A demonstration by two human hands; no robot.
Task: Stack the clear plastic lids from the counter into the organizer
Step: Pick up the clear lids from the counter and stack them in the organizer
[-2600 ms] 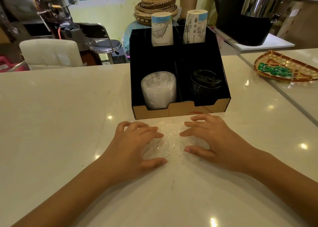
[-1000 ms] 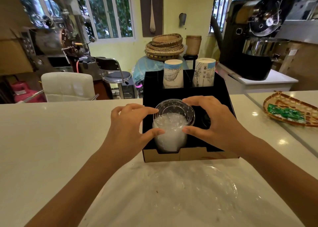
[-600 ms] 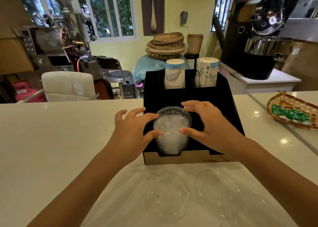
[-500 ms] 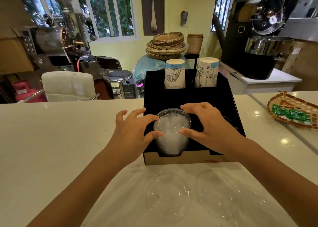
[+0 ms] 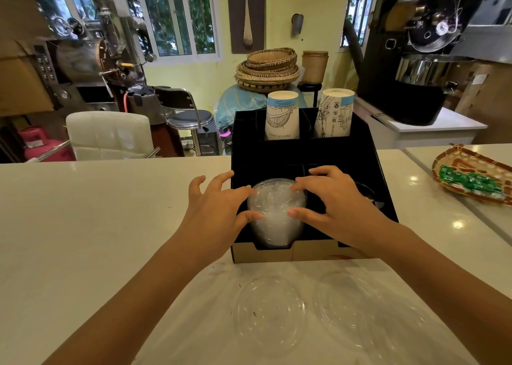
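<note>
A black organizer [image 5: 368,154] with a cardboard-coloured front edge stands on a pale counter [image 5: 97,212], and its front left compartment holds a stack of clear lids [image 5: 275,218] that rises to about the height of the compartment wall. The left hand [image 5: 219,212] reaches in from the left, with its thumb and forefinger touching the left side of the stack near the top; the other fingers are spread and lifted clear above the organizer's edge. The right hand [image 5: 335,206] comes from the right, with its forefinger on the upper right rim of the stack and its thumb against the right side lower down, the remaining fingers fanned over the divider. Both hands are open, only their fingertips resting on the stack from either side rather than clenched around it. Dark lids [image 5: 370,194] show in the front right compartment, mostly hidden behind the right hand. Two upside-down stacks of paper cups [image 5: 282,115] stand in the rear compartments. On the counter in front of the organizer lie more loose lids: one [image 5: 270,313] near the middle and another [image 5: 346,303] to its right, faint against the pale surface. A woven tray [image 5: 471,175] with green packets sits on the counter at the far right.
</note>
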